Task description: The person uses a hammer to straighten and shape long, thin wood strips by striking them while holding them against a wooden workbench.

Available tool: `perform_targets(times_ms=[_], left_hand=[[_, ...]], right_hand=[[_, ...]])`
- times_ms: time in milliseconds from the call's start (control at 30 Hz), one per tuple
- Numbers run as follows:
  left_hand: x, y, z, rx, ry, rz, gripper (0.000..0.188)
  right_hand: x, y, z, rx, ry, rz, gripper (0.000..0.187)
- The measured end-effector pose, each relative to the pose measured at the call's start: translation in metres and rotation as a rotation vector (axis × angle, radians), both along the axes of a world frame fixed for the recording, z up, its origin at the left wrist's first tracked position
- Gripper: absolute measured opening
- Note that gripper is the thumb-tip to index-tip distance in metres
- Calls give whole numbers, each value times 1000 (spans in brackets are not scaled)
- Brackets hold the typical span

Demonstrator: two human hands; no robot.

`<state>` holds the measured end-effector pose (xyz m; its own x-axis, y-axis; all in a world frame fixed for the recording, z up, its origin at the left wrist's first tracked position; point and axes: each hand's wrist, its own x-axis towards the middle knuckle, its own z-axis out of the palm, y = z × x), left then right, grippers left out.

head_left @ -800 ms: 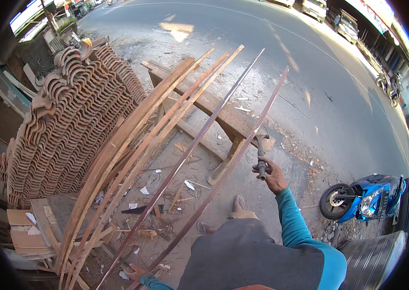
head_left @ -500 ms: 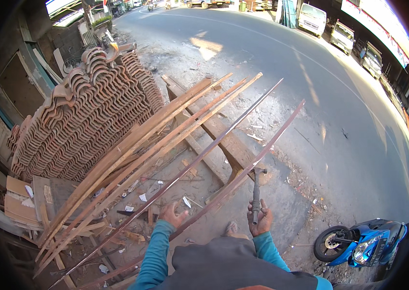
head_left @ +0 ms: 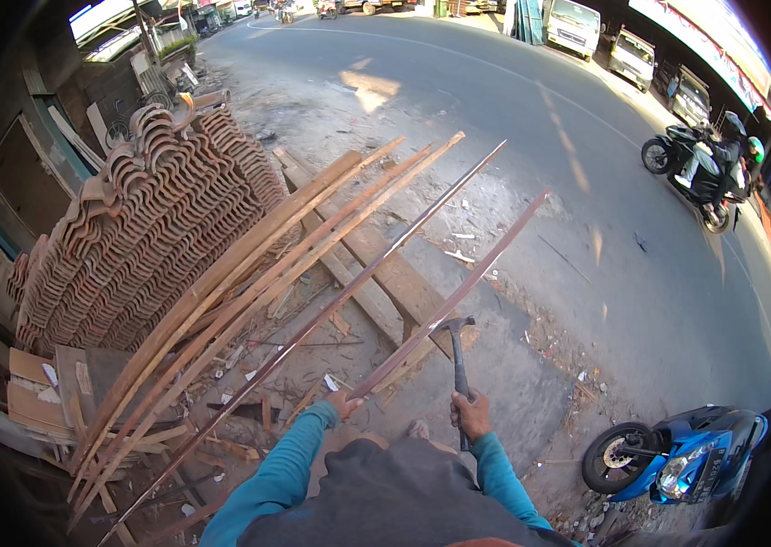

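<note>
My left hand (head_left: 343, 404) is closed on a long reddish-brown wooden strip (head_left: 408, 350), which slants up and away to the right. In my right hand (head_left: 470, 415) is a claw hammer (head_left: 459, 366), gripped by its dark handle with the head up. The hammer's head is beside the strip; whether they touch I cannot tell. A second, thinner dark strip (head_left: 349, 290) lies to the left, roughly parallel. Under the strips is a thick wooden beam (head_left: 404, 284).
More long wooden battens (head_left: 249, 273) lean together on the left, before a tall stack of clay roof tiles (head_left: 149, 237). Wood scraps litter the ground. A blue motorbike (head_left: 677, 460) is parked at the lower right. A rider passes on a black motorbike (head_left: 709, 173) along the road.
My left hand has gone from spread fingers to holding the strip. My right hand has turned and closed lower on the hammer handle. A motorbike with a rider has come into view on the right.
</note>
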<state>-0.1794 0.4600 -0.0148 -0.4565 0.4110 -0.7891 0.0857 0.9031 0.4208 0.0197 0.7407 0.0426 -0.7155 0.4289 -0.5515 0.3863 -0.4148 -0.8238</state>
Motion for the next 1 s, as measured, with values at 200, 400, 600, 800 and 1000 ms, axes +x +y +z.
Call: perform_targets(times_ms=[200,400,600,800,1000], left_hand=[[68,-89,26,-145,400,109,51],[107,-209,-31,-107,626,251,43],[69,-196,25,37,273,330,62],[29,-161,18,398,483,495,60],[-33,-13,24,405,472,324,66]], right_hand=[[16,23,31,234,-31,-143,29],[10,19,55,394,81,-234,34],[-32,15,65,527,-48,-304,32],[-40,16,50,560,15,-278,25],[-70,65,44,477,68,-255,19]])
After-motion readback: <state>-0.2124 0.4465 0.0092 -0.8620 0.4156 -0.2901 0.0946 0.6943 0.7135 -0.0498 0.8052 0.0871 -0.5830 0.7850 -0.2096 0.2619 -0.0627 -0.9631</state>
